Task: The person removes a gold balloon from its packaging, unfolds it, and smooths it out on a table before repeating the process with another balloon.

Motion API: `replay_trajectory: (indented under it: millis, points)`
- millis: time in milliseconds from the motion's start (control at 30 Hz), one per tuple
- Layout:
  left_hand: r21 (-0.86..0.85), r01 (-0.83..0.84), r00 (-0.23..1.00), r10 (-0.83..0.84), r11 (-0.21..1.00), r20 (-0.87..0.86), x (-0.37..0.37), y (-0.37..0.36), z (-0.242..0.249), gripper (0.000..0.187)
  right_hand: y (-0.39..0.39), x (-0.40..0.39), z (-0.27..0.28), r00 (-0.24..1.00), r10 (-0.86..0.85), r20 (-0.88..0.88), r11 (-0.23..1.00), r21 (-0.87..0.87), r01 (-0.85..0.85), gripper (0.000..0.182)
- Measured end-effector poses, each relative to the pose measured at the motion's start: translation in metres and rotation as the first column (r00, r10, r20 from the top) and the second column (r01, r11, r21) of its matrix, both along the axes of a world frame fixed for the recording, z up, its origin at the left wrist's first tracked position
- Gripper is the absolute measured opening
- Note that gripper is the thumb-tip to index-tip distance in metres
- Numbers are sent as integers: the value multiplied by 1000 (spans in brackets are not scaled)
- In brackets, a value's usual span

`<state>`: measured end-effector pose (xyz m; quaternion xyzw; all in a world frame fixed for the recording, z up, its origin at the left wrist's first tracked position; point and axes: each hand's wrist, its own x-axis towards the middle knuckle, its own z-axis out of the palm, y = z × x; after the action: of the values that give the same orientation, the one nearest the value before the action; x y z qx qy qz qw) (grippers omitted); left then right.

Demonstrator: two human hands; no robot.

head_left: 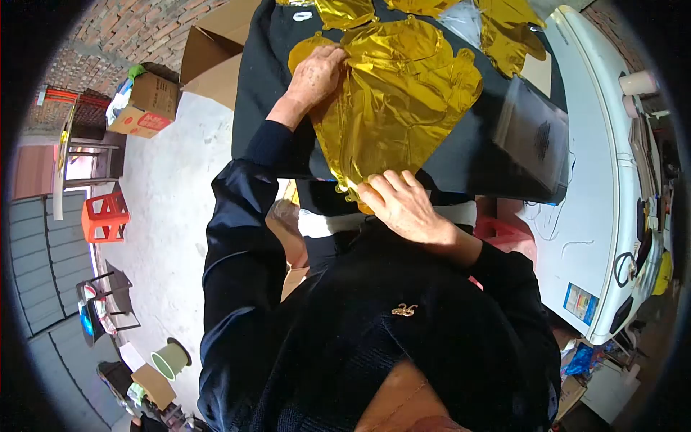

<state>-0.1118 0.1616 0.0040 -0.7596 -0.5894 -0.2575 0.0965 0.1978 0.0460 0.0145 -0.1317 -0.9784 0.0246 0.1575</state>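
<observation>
A flat, uninflated gold foil balloon (396, 93) with small rounded tabs lies creased across the black-covered table (266, 43), its narrow end at the near edge. My left hand (317, 75) is closed on the foil near its upper left, fingers bent and fingertips pressed together. Down at the narrow end, my right hand (410, 209) grips the foil by the table's edge; the underside of that grip is hidden. More gold foil pieces (504, 36) lie at the far side, beside a clear plastic bag (462, 21).
A clear plastic sleeve (533, 129) rests on the table's right side. Further right stands a white appliance (583, 180), like a fridge on its side. On the left floor are cardboard boxes (147, 104), a red stool (106, 217) and a green bin (170, 360).
</observation>
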Motion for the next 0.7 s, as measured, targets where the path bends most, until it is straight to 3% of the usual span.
replay_trajectory:
  millis: [100, 200, 367, 467, 567, 600, 667, 700]
  points:
    - [86, 50, 998, -53, 995, 44, 9, -10, 9, 35, -2, 5, -7, 999, 35, -19, 999, -12, -35, 58]
    - [63, 78, 994, -82, 995, 67, 30, -28, 9, 35, 2, 14, 3, 998, 46, -49, 996, -67, -49, 66]
    - [-12, 80, 985, -81, 997, -151, 54, -62, -10, 47, 23, 27, 13, 985, -118, -125, 993, -34, 114, 43]
    - [39, 58, 997, -55, 998, -60, 56, -78, -7, 46, 30, 33, 15, 966, -178, -188, 982, -103, 161, 30]
    - [65, -81, 947, 57, 995, 317, 59, -113, 24, 38, 27, 49, 4, 947, -257, -190, 961, -149, 231, 24]
    - [158, -180, 919, 108, 971, 380, 64, -129, 36, 25, 24, 53, 5, 933, -270, -237, 953, -201, 225, 15]
    - [3, -315, 754, 249, 949, 608, 67, -172, 35, 17, 13, 66, 1, 919, -315, -236, 914, -339, 225, 13]
    - [-206, -370, 631, 408, 906, 660, 77, -196, 47, 21, 6, 71, -1, 912, -337, -235, 887, -404, 224, 13]
